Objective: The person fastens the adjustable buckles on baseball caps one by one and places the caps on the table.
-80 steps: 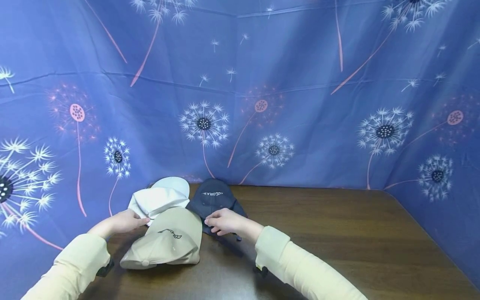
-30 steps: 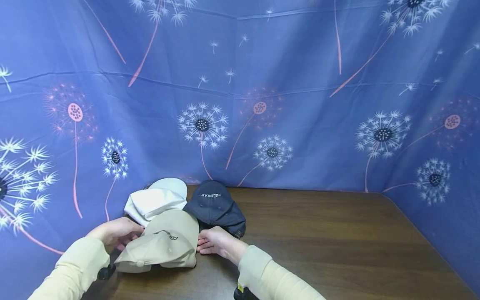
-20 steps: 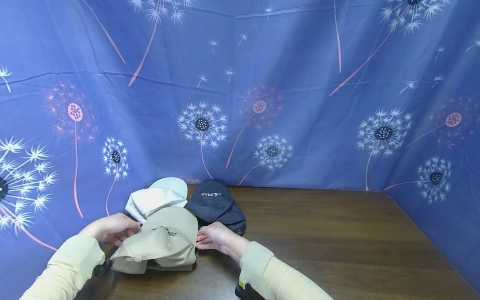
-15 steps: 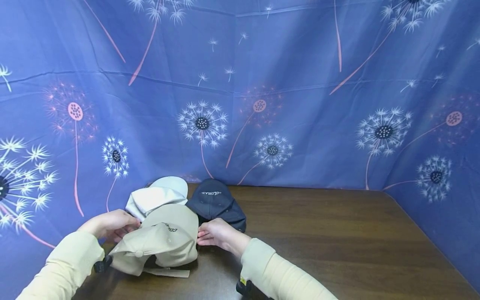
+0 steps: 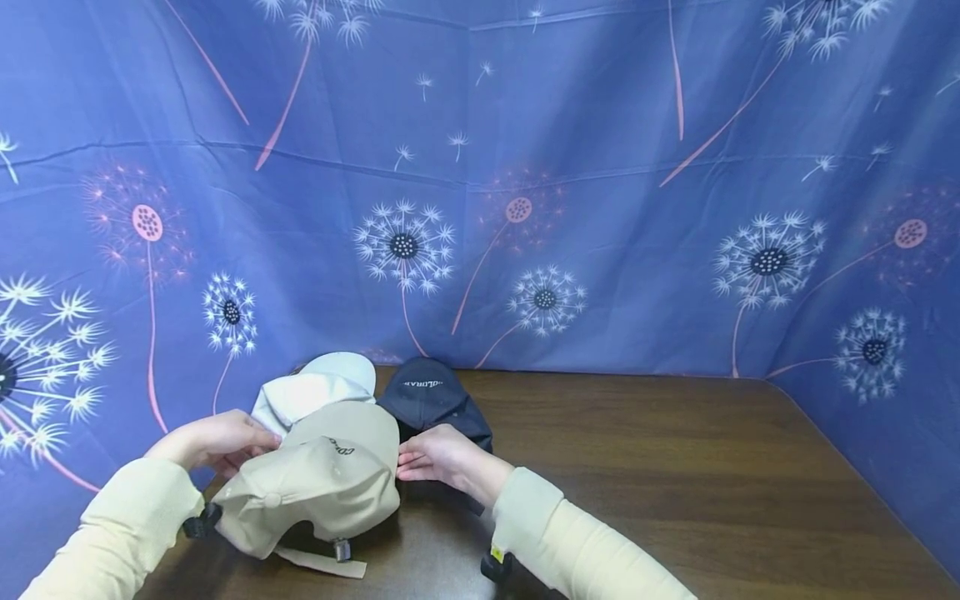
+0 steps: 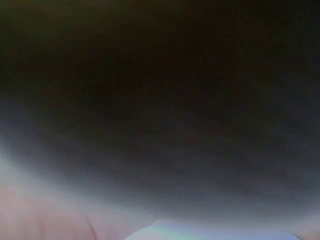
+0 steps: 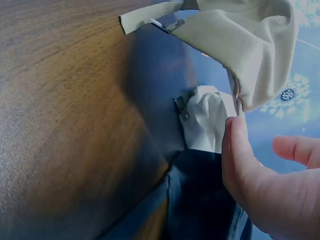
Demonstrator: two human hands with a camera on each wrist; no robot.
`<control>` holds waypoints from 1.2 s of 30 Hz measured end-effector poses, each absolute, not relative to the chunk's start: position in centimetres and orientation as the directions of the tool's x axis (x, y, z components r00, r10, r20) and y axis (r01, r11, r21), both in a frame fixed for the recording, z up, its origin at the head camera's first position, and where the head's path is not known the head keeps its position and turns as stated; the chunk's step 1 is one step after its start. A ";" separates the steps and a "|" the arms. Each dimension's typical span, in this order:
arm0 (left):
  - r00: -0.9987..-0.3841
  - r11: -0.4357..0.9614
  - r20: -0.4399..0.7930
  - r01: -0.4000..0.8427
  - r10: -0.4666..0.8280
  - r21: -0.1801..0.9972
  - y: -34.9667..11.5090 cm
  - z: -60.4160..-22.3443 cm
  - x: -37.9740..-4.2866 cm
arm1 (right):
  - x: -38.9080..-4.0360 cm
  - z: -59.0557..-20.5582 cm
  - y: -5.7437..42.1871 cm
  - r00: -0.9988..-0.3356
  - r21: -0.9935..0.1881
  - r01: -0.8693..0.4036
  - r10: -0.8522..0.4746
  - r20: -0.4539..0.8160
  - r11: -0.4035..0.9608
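A beige baseball cap (image 5: 330,483) with dark lettering tilts up between both hands, its back strap (image 5: 322,562) hanging loose with a metal buckle. My left hand (image 5: 217,442) grips the cap's left side, thumb above and the other fingers partly hidden below. On the opposite side, my right hand (image 5: 450,458) has fingers nearly straight against the brim's edge. In the right wrist view those fingers (image 7: 237,145) meet the brim, with the thumb standing apart from them. The left wrist view is mostly a dark blur with a strip of skin.
Behind the beige cap lie a white cap (image 5: 315,396) and a dark navy cap (image 5: 431,396), close together. They sit on a brown wooden table (image 5: 660,483). A blue dandelion-print cloth (image 5: 600,208) hangs around the table's back and sides.
My right hand moved from in front of the navy cap to the beige cap's brim edge. The beige cap then tilted up, bringing its back opening, strap and buckle into view.
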State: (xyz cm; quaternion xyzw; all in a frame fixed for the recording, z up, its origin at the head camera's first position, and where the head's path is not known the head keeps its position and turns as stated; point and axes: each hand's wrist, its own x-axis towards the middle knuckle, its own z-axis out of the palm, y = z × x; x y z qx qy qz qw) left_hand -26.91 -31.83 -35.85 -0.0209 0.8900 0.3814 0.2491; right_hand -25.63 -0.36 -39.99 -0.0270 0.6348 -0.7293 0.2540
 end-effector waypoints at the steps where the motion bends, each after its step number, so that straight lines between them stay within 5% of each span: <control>1: -0.874 0.705 -0.458 -0.222 0.162 0.673 -31.8 -35.7 -26.9 | -25.7 -39.9 -0.2 -0.868 -0.940 0.336 -0.410 -0.281 -0.067; 36: -0.928 0.462 -0.244 -0.091 0.283 0.882 -26.2 -33.2 -28.6 | -29.2 -34.4 7.7 -0.910 -0.953 0.284 -0.344 -0.233 -0.108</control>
